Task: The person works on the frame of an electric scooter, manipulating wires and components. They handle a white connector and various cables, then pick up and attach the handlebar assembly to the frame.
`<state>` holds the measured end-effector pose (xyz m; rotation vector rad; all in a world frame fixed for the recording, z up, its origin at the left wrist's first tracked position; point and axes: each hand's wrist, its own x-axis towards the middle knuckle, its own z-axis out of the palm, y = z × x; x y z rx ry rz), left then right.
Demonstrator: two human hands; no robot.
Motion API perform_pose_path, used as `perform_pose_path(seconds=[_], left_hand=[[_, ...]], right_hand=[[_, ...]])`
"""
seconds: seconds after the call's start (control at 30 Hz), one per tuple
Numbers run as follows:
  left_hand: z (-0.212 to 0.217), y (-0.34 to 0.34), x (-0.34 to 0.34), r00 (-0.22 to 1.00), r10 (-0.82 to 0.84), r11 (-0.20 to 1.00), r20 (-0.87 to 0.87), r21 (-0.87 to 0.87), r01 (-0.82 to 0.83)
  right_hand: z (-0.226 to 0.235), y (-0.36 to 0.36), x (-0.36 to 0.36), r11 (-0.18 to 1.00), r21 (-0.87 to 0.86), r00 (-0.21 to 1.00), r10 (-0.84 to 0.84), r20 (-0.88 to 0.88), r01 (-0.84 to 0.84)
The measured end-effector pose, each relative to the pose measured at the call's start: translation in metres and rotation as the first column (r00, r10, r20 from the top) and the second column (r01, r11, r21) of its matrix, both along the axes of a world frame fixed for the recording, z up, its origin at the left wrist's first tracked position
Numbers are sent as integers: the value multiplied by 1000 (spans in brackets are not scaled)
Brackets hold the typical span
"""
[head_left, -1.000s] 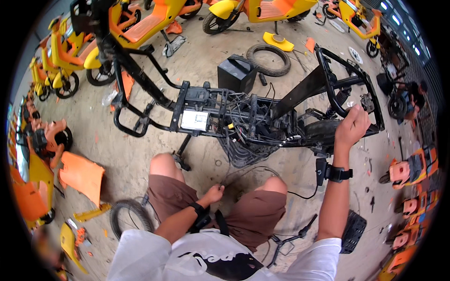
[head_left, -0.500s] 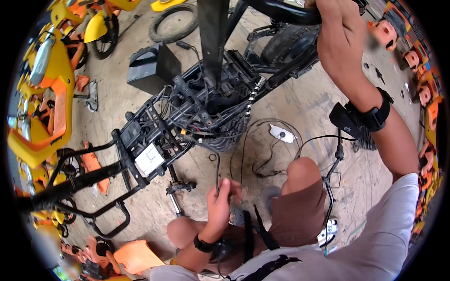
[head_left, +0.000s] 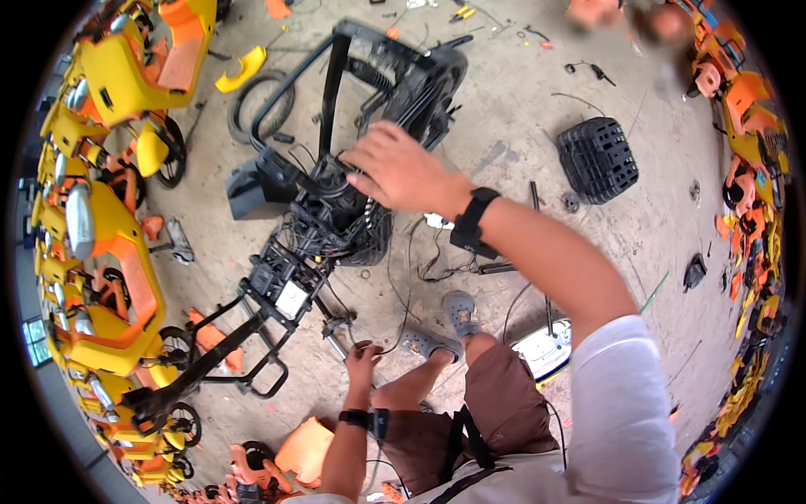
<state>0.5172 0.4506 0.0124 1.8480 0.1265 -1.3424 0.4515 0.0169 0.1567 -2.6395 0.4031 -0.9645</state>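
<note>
A bare black motorbike frame [head_left: 337, 92] lies in front of me, with wiring bundled about its middle. Over that middle part reaches my right hand [head_left: 401, 172], its fingers stretched out and the thumb apart; whether it touches the frame I cannot tell. Low down beside the metal fork tube [head_left: 334, 343], my left hand [head_left: 363, 363] is closed around a thin black cable [head_left: 406, 315]. Each wrist wears a black strap with a small device. A white label [head_left: 291, 300] sits on the frame's near section.
A black box [head_left: 256, 191] and a loose tyre [head_left: 243, 105] lie beyond the frame. On the right are a black slotted basket [head_left: 598, 160] and a white-topped panel [head_left: 544, 349] by my knee. Yellow and orange scooters [head_left: 117, 277] line the left.
My right hand has let go of the frame's upper tube and come down over its middle. My view has drawn back, showing more floor. The left hand stays low with the cable.
</note>
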Motion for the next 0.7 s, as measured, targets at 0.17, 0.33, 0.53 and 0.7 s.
perform_pose_path(seconds=[0.17,0.33,0.53,0.7], left_hand=[[84,3,60,948,220,967,-231,-73,-243],[152,-53,59,694,480,774,-537,-113,-623],[140,-35,67,935,222,944,-276,-180,-277],[147,-14,68,995,-51,996,-81,-72,45]], right_hand=[[50,62,-83,900,388,969,-119,-216,197],[18,186,-347,539,530,692,-146,-707,655],[109,422,-683,-73,-172,-184,-226,-957,982],[178,563,-689,-702,262,10,-341,-940,662]])
